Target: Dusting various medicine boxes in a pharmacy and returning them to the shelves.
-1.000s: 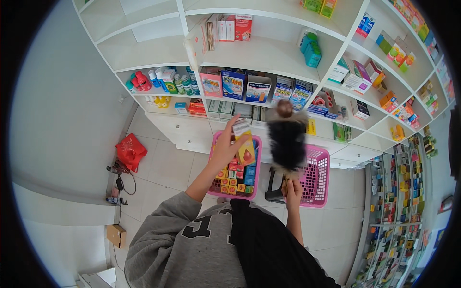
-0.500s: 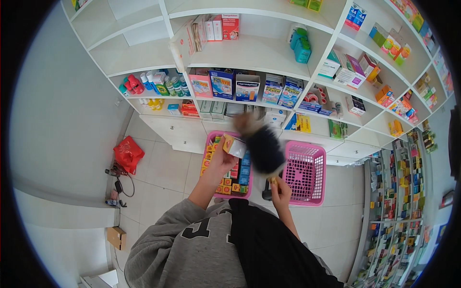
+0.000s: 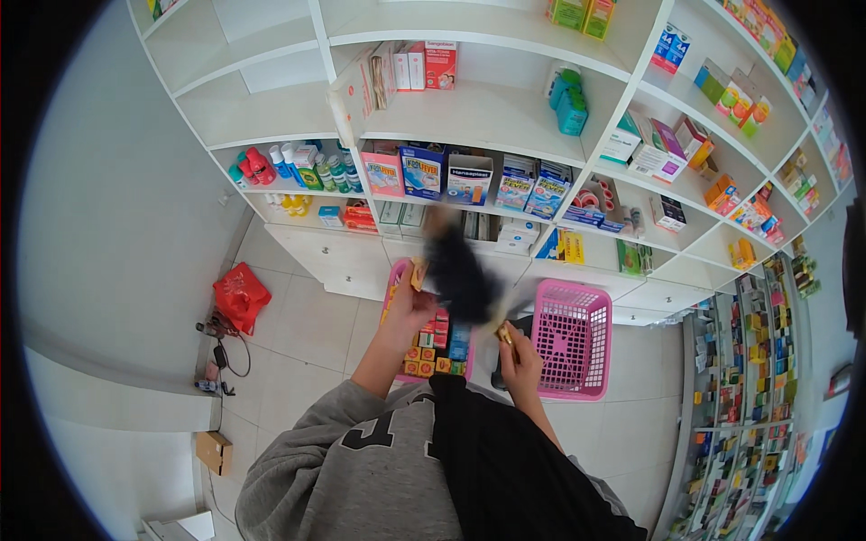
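Note:
My right hand [image 3: 521,361] is closed round the handle of a feather duster [image 3: 460,275]. The duster's dark, fluffy head is smeared by motion and reaches up and left, across the front of my left hand [image 3: 410,311]. That hand grips a small yellow-orange box [image 3: 418,273], partly covered by the duster. Both hands are over a pink basket [image 3: 393,281] with small medicine boxes [image 3: 420,361] packed in rows, many of them yellow, red or blue.
A second pink basket [image 3: 573,394] stands on the tiled floor to the right. White shelves [image 3: 478,113] with boxes and bottles rise ahead, above drawers [image 3: 338,261]. A red plastic bag [image 3: 241,298], cables and a cardboard box [image 3: 214,451] lie at left; a glass display [image 3: 749,388] stands at right.
The duster's head has swung left, toward and over the small box, hiding more of it. My left hand has turned the box slightly. The view has shifted a little.

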`<state>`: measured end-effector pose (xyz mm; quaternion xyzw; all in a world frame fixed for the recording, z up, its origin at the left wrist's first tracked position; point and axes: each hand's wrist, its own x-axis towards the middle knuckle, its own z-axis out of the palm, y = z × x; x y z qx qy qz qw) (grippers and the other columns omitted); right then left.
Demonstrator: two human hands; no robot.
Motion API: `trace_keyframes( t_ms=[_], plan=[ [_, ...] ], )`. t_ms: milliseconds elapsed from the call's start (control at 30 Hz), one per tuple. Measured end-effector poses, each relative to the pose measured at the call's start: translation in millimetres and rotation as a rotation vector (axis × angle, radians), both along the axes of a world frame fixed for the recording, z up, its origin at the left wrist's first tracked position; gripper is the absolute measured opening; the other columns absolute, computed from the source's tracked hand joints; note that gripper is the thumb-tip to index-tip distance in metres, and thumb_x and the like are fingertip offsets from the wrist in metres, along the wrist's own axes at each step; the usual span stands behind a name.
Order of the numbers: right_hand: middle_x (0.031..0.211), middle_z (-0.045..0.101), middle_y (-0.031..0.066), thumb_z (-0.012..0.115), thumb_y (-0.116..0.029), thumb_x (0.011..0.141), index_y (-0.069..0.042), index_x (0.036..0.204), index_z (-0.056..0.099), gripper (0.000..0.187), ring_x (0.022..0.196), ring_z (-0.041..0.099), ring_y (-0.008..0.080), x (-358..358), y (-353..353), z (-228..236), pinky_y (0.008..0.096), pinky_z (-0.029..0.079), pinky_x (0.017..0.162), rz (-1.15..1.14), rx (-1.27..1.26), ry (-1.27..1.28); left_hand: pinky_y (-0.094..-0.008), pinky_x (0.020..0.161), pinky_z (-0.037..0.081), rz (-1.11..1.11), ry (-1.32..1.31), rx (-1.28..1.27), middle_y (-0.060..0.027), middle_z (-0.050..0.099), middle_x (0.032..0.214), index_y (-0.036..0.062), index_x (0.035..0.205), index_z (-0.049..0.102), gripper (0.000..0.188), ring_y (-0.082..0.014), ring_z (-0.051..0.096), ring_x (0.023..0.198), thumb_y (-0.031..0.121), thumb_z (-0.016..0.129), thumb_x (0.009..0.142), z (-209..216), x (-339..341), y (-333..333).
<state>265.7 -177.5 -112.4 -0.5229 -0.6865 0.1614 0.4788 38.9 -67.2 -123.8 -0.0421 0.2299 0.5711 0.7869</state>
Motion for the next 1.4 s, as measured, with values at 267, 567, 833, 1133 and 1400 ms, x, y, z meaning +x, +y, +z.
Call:
trace_keyframes(
  t_ms=[267, 567, 833, 1133, 1400],
  plan=[
    [0.064, 0.051, 0.0098, 0.064, -0.007, 0.082, -0.005, 0.111, 0.064, 0.029, 0.053, 0.050, 0.0199, -22, 5, 3, 0.0300, 0.041, 0.051, -0.006, -0.019, 0.103, -0.0369, 0.087, 0.052, 0.003, -0.061, 0.088, -0.0077, 0.063, 0.107, 0.0086, 0.115, 0.053, 0.033, -0.0221, 0.062, 0.100, 0.035, 0.043, 0.097, -12, -17, 12],
    [0.065, 0.051, 0.0099, 0.066, -0.008, 0.080, -0.005, 0.111, 0.065, 0.032, 0.053, 0.051, 0.0196, -31, 11, -2, 0.0294, 0.041, 0.052, -0.064, -0.071, 0.167, -0.0408, 0.095, 0.046, 0.020, 0.034, 0.026, -0.0062, 0.062, 0.107, 0.0109, 0.111, 0.055, 0.031, -0.0238, 0.059, 0.105, 0.037, 0.049, 0.095, 33, -22, 10],
    [0.067, 0.053, 0.0112, 0.063, -0.005, 0.081, -0.002, 0.113, 0.063, 0.032, 0.056, 0.053, 0.0211, -40, 18, 2, 0.0291, 0.042, 0.054, -0.082, 0.037, 0.155, -0.0337, 0.083, 0.051, 0.044, 0.191, 0.143, -0.0058, 0.058, 0.099, 0.0096, 0.113, 0.051, 0.029, -0.0169, 0.059, 0.094, 0.033, 0.047, 0.097, 52, -21, 26],
    [0.092, 0.066, 0.0126, 0.056, -0.004, 0.088, 0.005, 0.116, 0.058, 0.030, 0.075, 0.062, 0.0152, -15, 30, -15, 0.0243, 0.047, 0.066, -0.307, -0.036, 0.395, -0.0321, 0.082, 0.049, 0.393, 1.248, 1.199, -0.0132, 0.052, 0.117, 0.0048, 0.131, 0.029, 0.056, -0.0183, 0.055, 0.105, 0.017, 0.064, 0.088, 173, -10, 171],
    [0.085, 0.064, 0.0111, 0.057, -0.005, 0.088, 0.001, 0.115, 0.061, 0.028, 0.068, 0.059, 0.0149, -21, -2, -17, 0.0258, 0.046, 0.062, -0.410, -0.093, 0.272, -0.0418, 0.083, 0.047, 0.632, 1.811, 1.093, -0.0229, 0.059, 0.108, 0.0006, 0.128, 0.033, 0.076, -0.0396, 0.058, 0.098, 0.025, 0.078, 0.071, 183, -8, 345]
  ],
)
